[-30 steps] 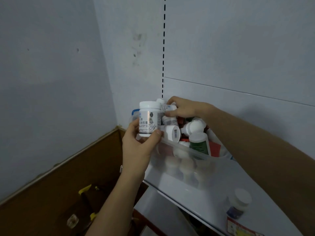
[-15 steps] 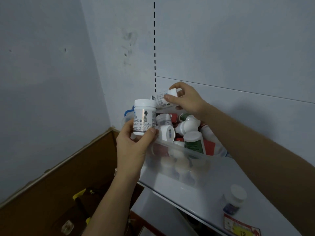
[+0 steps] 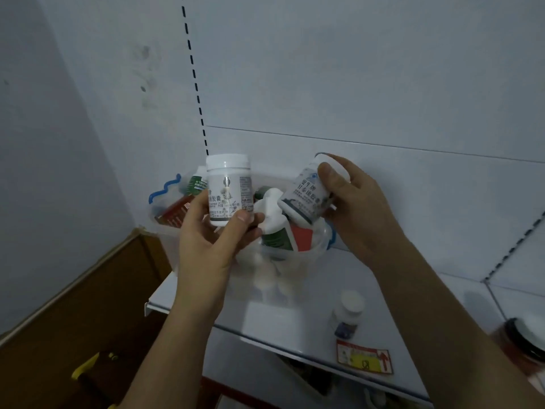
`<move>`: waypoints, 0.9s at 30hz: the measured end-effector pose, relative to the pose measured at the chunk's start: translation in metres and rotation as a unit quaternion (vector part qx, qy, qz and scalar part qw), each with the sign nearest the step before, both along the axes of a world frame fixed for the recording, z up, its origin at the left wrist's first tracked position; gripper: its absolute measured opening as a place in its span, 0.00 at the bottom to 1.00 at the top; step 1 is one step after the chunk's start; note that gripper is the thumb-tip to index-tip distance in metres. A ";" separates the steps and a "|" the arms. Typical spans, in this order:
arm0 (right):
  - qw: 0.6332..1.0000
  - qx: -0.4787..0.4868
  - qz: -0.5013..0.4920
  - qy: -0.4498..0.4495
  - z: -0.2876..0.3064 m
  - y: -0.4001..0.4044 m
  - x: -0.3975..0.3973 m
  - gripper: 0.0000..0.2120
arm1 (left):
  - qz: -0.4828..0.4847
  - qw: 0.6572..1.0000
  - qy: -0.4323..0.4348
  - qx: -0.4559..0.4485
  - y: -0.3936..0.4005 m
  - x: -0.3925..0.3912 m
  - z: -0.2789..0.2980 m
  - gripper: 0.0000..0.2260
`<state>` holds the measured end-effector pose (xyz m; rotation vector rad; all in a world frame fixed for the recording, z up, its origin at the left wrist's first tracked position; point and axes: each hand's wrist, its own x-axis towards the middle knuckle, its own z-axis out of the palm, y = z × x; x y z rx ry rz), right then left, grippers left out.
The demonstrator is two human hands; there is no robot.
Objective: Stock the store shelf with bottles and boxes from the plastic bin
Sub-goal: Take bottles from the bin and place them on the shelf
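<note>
A clear plastic bin [image 3: 165, 231] with blue handles sits at the left end of the white shelf [image 3: 295, 329], full of white-capped bottles and red boxes. My left hand [image 3: 212, 243] grips an upright white bottle [image 3: 228, 190] in front of the bin. My right hand [image 3: 356, 211] holds a second white bottle [image 3: 306, 196], tilted with its cap up and to the right, just above the bin's right side. One small white-capped bottle [image 3: 348, 314] stands alone on the shelf near the front edge.
A jar with a black lid [image 3: 522, 340] stands at the shelf's right edge. A red and yellow price tag [image 3: 364, 361] is stuck on the shelf front. Brown flooring [image 3: 73, 320] lies below left. The white back panel [image 3: 354, 84] rises behind the bin.
My right hand has lifted a bottle out of the bin and brought it right and toward me. The left hand still holds its bottle upright. The view has shifted to the right.
</note>
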<state>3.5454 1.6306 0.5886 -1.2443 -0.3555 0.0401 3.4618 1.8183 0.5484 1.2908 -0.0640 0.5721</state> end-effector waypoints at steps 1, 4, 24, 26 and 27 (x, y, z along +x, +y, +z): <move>1.000 -0.003 -0.013 0.000 -0.001 -0.005 -0.006 0.31 | -0.013 1.000 0.000 0.008 -0.005 -0.001 0.000 0.23; 0.999 0.006 -0.028 0.018 -0.004 -0.026 -0.019 0.31 | -0.058 0.998 -0.002 0.029 -0.022 -0.002 -0.003 0.20; 0.966 0.133 -0.186 0.119 -0.032 -0.250 -0.161 0.21 | -0.379 0.921 0.086 -0.037 -0.246 -0.032 -0.035 0.25; 0.963 0.136 -0.196 0.126 -0.035 -0.283 -0.185 0.20 | -0.421 0.892 0.136 -0.094 -0.281 -0.048 -0.032 0.24; 0.961 0.134 -0.206 0.130 -0.039 -0.301 -0.196 0.19 | -0.442 0.875 0.158 -0.118 -0.298 -0.058 -0.032 0.23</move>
